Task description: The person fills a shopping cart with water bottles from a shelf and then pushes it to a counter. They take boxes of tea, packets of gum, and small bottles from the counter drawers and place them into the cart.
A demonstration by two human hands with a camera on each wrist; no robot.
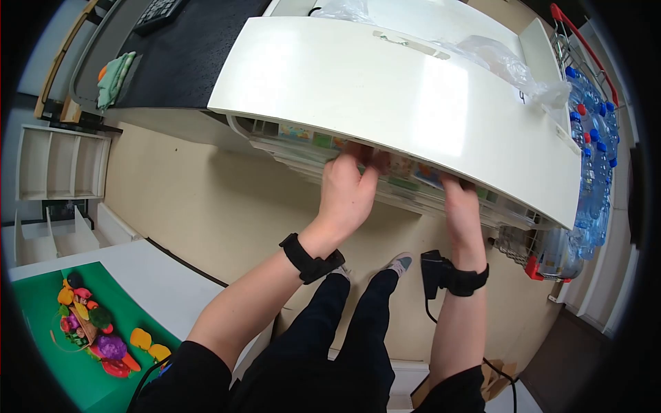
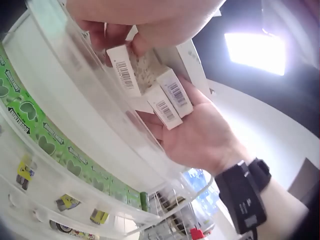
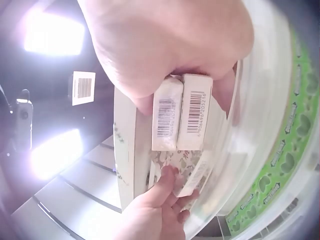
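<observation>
Both hands reach under the white counter top (image 1: pixel 413 103) into a clear plastic display rack (image 2: pixel 75 110) with green labels (image 2: pixel 45 145). My left hand (image 1: pixel 348 186) pinches a small white box with a barcode (image 2: pixel 122 70) at its fingertips. My right hand (image 1: pixel 461 206) grips two small white barcoded boxes (image 3: pixel 182 112) side by side between thumb and fingers. In the wrist views the hands are close together, the boxes nearly touching above the rack's rim. In the head view the counter edge hides the fingertips and the boxes.
A wire shopping cart (image 1: pixel 544 251) with blue-capped water bottles (image 1: pixel 592 138) stands at the right. A clear plastic bag (image 1: pixel 509 65) lies on the counter. A black conveyor belt (image 1: pixel 179 55) is at the back left. A green mat with toy fruit (image 1: pixel 96 330) is at the lower left.
</observation>
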